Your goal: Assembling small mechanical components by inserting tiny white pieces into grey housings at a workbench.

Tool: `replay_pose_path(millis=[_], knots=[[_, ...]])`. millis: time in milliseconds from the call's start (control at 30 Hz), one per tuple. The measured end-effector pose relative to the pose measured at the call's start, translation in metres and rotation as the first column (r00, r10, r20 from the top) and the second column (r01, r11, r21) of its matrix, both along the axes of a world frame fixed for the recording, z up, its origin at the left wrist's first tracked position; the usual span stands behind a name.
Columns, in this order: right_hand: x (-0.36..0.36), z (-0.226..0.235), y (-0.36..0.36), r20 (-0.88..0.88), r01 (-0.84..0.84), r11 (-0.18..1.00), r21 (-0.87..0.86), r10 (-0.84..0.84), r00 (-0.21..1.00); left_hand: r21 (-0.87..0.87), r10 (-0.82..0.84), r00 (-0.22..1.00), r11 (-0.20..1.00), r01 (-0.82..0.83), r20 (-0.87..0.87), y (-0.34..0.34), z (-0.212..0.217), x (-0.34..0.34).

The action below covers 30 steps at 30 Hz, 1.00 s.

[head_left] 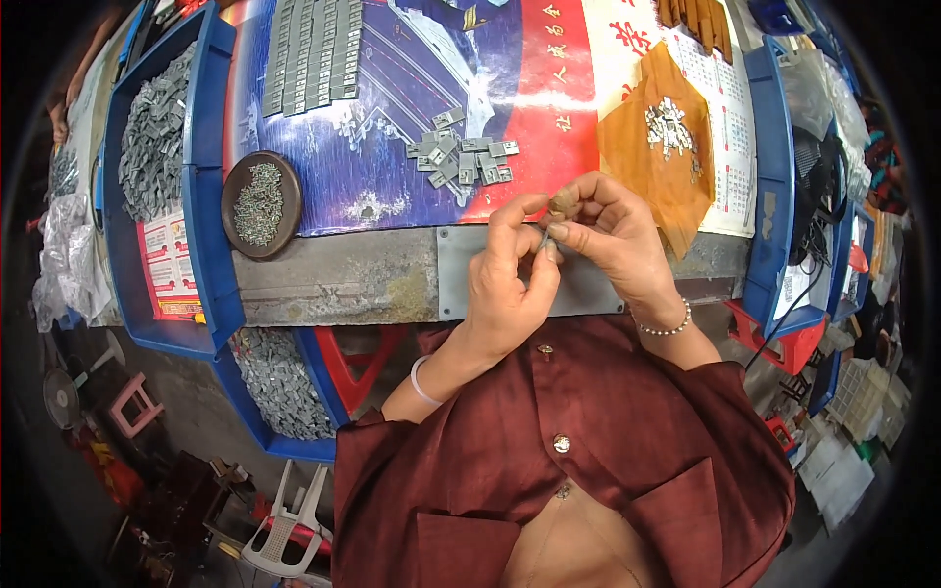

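My left hand point(507, 279) and my right hand point(622, 235) meet over the table's near edge, both with fingers closed in a pinch. Between the left thumb and fingers shows a sliver of a small grey part point(545, 241); its shape is mostly covered. The right thumb and fingertips press close beside it, and what they hold is hidden. Brownish covering wraps a right fingertip. Just beyond the hands lies a loose heap of small grey rectangular pieces point(461, 149). Farther off, similar grey pieces point(314, 54) stand in neat rows.
To the left are a round dark dish point(238, 211) of tiny metal parts and a blue bin point(214, 265) with grey pieces. Another blue bin point(323, 449) sits lower. At right, small silvery parts point(668, 127) lie on a brown sheet point(627, 147), beside a blue tray point(771, 186).
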State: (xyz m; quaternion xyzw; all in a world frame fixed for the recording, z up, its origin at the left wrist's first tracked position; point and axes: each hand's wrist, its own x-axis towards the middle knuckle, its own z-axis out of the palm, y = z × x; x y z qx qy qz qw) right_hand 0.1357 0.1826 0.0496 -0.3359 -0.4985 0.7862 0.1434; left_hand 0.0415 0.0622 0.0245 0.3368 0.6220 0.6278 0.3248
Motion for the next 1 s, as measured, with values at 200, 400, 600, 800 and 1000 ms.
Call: replay_pose_path(millis=[200,400,600,800,1000], knots=[[-0.002,0.003,0.006,-0.015,-0.071,0.993,-0.089,0.070,0.997,-0.003,0.007,1.000,1.000,-0.007,-0.005,0.000,-0.001,0.001],[0.001,0.010,0.018,-0.064,-0.138,0.978,-0.157,0.129,0.990,-0.017,-0.049,0.978,0.998,0.054,0.205,0.003,0.009,-0.003],[0.007,0.029,0.044,-0.033,-0.094,0.992,0.085,0.097,0.995,-0.013,-0.092,0.956,0.995,0.099,0.278,0.005,0.020,-0.013],[0.007,0.031,0.032,-0.009,-0.161,0.977,0.140,0.163,0.987,-0.005,-0.077,0.960,0.997,0.082,0.268,0.002,0.020,-0.008],[0.003,0.026,0.017,0.002,-0.211,0.973,0.092,0.212,0.977,-0.038,-0.092,0.972,0.994,0.102,0.217,-0.004,0.022,-0.006]])
